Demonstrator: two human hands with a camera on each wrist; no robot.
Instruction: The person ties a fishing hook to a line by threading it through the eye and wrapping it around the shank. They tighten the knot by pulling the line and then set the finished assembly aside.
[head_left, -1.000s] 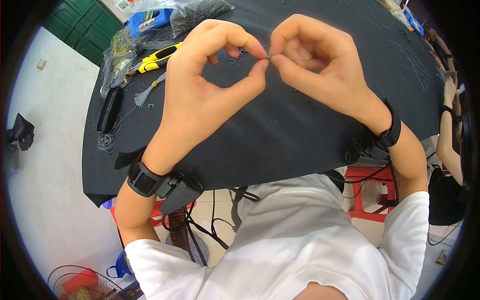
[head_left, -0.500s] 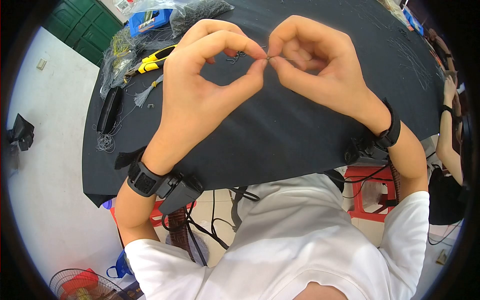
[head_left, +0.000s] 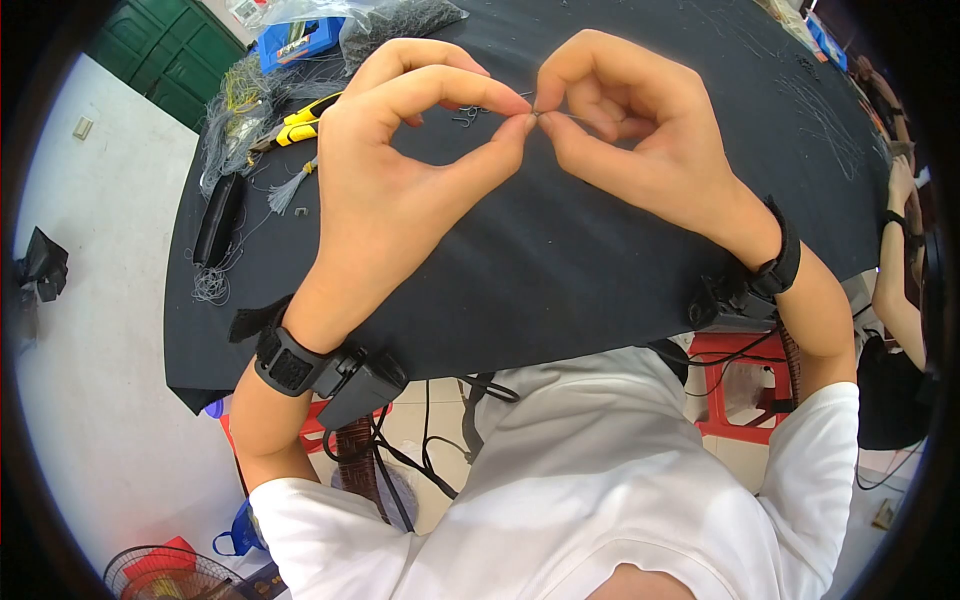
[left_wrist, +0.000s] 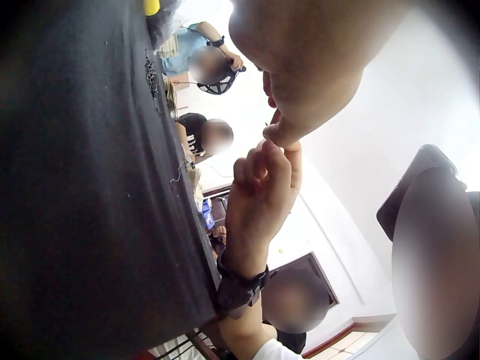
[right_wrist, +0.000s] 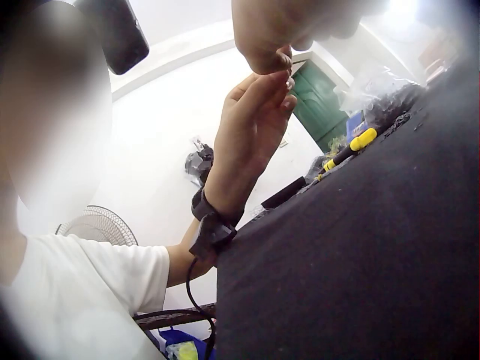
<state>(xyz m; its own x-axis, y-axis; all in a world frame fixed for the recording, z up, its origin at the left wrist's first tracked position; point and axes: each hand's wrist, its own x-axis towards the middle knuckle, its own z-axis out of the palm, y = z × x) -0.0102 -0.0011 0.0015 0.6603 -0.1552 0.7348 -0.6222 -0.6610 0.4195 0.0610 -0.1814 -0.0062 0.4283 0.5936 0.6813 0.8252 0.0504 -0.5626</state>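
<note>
My left hand (head_left: 385, 170) pinches a thin grey fishing line (head_left: 537, 113) between thumb and index fingertip, above the dark cloth. Right opposite, the thumb and index finger of my right hand (head_left: 650, 135) pinch the same small spot, with a short thin end running off beneath those fingers. The two pairs of fingertips almost meet and hide most of what lies between them. In the right wrist view a tiny bright bit (right_wrist: 289, 84) shows at the left fingertips. Small dark fish hooks (head_left: 468, 116) lie on the cloth behind the left fingers.
Yellow-and-black pliers (head_left: 300, 130), a tied grey line bundle (head_left: 290, 190) and a long black object (head_left: 220, 220) lie at the left of the black-covered table (head_left: 560, 270). A plastic bag of small dark pieces (head_left: 405, 30) and a blue box (head_left: 300, 42) sit behind. Other people work nearby.
My left hand has shifted slightly left and flattened a little, covering more of the pliers. The right hand stays nearly still, and both keep their pinch.
</note>
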